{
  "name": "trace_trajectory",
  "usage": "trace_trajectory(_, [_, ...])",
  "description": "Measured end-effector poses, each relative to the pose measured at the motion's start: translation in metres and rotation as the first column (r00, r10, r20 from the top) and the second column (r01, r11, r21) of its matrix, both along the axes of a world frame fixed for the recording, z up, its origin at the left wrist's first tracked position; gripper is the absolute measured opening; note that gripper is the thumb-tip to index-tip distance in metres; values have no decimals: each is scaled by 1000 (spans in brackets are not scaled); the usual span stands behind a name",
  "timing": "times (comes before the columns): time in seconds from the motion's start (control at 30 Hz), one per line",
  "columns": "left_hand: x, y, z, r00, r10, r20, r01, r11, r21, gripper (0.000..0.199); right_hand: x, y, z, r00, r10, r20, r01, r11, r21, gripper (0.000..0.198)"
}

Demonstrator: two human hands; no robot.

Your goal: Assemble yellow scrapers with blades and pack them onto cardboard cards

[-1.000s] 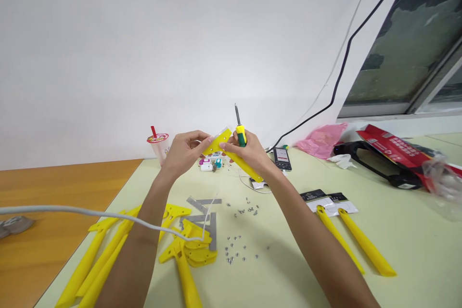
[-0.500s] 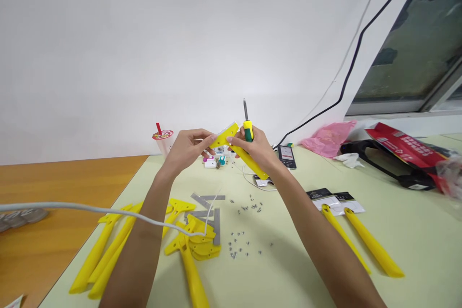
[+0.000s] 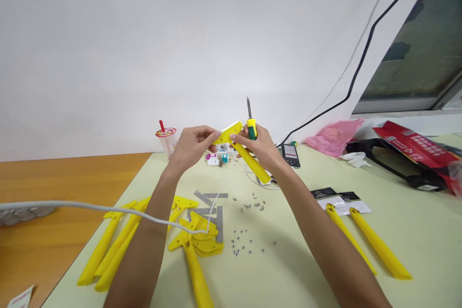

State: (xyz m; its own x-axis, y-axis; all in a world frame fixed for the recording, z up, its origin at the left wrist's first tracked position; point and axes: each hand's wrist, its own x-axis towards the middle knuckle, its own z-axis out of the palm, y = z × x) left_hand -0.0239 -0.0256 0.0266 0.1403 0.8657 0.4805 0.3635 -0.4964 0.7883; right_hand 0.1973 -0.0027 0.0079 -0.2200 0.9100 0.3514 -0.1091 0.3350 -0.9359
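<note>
Between my hands, above the table, is a yellow scraper (image 3: 253, 165) with holes in its head and a pale strip along the head's upper edge. My left hand (image 3: 193, 146) pinches the left end of the head. My right hand (image 3: 265, 145) grips the scraper near where head and handle meet, and also holds a green-and-yellow screwdriver (image 3: 251, 127) with its tip up. Below lie loose yellow head plates (image 3: 209, 245), a yellow scraper handle piece (image 3: 195, 269) and flat grey blades (image 3: 220, 224). Small metal screws (image 3: 236, 252) are scattered to their right.
More yellow scrapers (image 3: 103, 250) lie at left, partly behind my left forearm. Two packaged yellow handles (image 3: 378, 245) lie at right. A white cable (image 3: 108, 208) crosses in front. At the back are a drink cup (image 3: 167, 142), a phone-like device (image 3: 290, 155) and a pink bag (image 3: 335, 138).
The view has shifted slightly, so everything sits a little farther right. The scraper is tilted a little differently in my hands; both hands keep their hold.
</note>
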Motion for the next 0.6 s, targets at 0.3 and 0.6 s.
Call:
trace_trajectory(0.3, [1, 0, -1, 999, -3, 54, 3, 1000, 11, 42, -1, 0, 0, 998, 43, -46, -44, 999, -16, 56])
trace_trajectory(0.6, [-1, -1, 0, 1000, -18, -3, 18, 1000, 23, 43, 9, 4, 5, 999, -24, -33, 23, 999, -27, 66])
